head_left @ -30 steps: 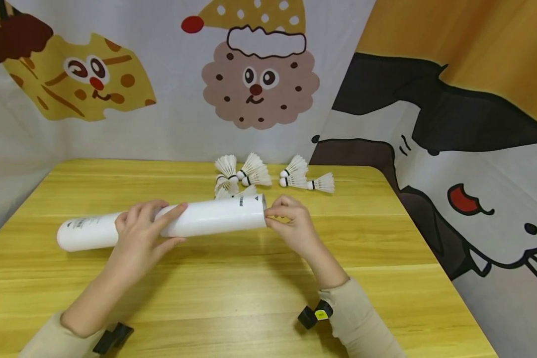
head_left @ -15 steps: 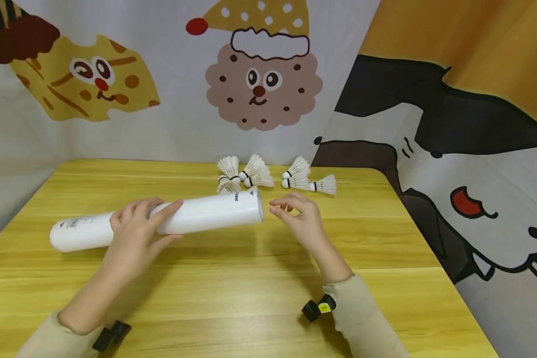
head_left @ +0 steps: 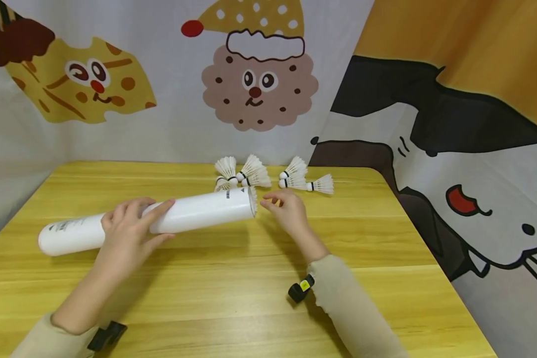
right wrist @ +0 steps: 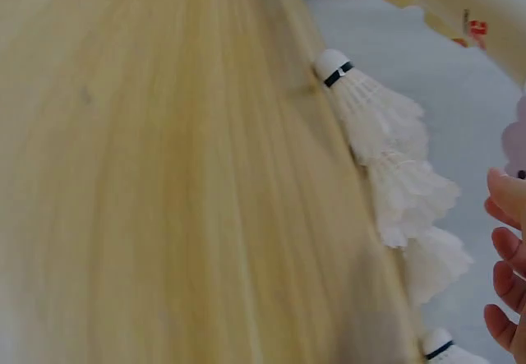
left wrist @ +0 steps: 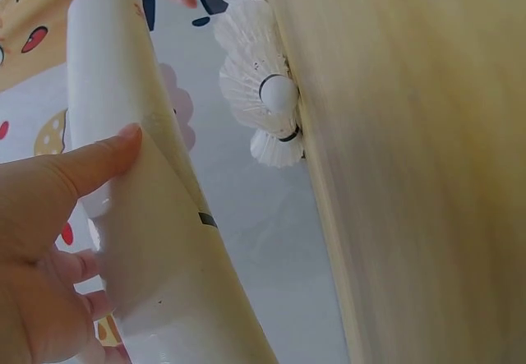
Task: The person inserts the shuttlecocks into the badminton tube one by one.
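Note:
My left hand (head_left: 127, 228) grips a long white shuttlecock tube (head_left: 201, 211) around its middle, thumb on the near side. The tube is raised over the table and tilted, its right end higher. In the left wrist view the thumb lies along the tube (left wrist: 123, 60). Pale feathers (head_left: 253, 195) show at the tube's right rim. Just right of that rim is my right hand (head_left: 288, 211), its fingers loosely bent and nothing visible between them. The right wrist view shows the fingertips (right wrist: 503, 249) of that hand at the right edge, apart from the tube.
White feather shuttlecocks lie along the table's far edge: one cluster (head_left: 252, 171) behind the tube's right end and a group of three (head_left: 295, 176) farther right. A printed curtain (head_left: 161, 139) hangs behind the wooden table (head_left: 232, 298). Each wrist carries a small black camera (head_left: 299, 292).
The tube has shifted left in my left hand's grip. My right hand has come away from its right end and moved slightly left and up. Feathers now show at the rim.

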{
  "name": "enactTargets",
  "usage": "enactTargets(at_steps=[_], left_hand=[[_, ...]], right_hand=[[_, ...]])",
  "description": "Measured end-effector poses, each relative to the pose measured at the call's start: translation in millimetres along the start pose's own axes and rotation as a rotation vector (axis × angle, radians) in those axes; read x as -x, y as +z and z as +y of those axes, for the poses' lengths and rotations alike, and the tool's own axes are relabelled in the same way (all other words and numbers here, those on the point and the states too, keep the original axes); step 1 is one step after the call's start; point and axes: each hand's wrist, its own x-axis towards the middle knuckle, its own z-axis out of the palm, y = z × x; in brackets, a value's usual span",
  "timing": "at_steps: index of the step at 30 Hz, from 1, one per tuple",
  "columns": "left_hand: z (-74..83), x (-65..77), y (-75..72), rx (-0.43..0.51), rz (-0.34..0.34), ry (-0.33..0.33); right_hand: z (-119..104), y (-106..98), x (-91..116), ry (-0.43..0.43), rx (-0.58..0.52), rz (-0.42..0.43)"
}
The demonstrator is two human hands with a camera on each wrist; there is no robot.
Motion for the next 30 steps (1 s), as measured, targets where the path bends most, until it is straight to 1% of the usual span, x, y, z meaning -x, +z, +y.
enactTargets(at_steps=[3,6,11,14,17,19,23,30], left_hand=[[-1.2,0.4,0.8,0.004,0.007,0.007],[-1.9,0.6,1.3,0.005,0.01,0.009],[-2.0,0.7,0.9,-0.001,0.006,0.002],[-1.4,0.6,0.7,-0.002,0.004,0.0],[-0.7,0.3,1.5,-0.001,0.005,0.006],[-0.5,-0.1,1.9,0.001,0.006,0.009],[-0.6,-0.8,1.8,0.0,0.006,0.004],[-1.4,0.4,1.9,-0.001,-0.002,-0.007]], right_hand=[[2,13,-2,0.044,0.002,-0.048],[4,24,-3,0.074,-0.001,-0.069],[6,38,-4,0.097,-0.025,-0.038],[7,42,-3,0.137,-0.051,-0.013],[8,42,0,0.165,-0.071,0.035],[9,42,1,0.16,-0.078,0.078],[10,38,3,0.113,-0.089,0.158],[10,31,7,0.079,-0.124,0.215]])
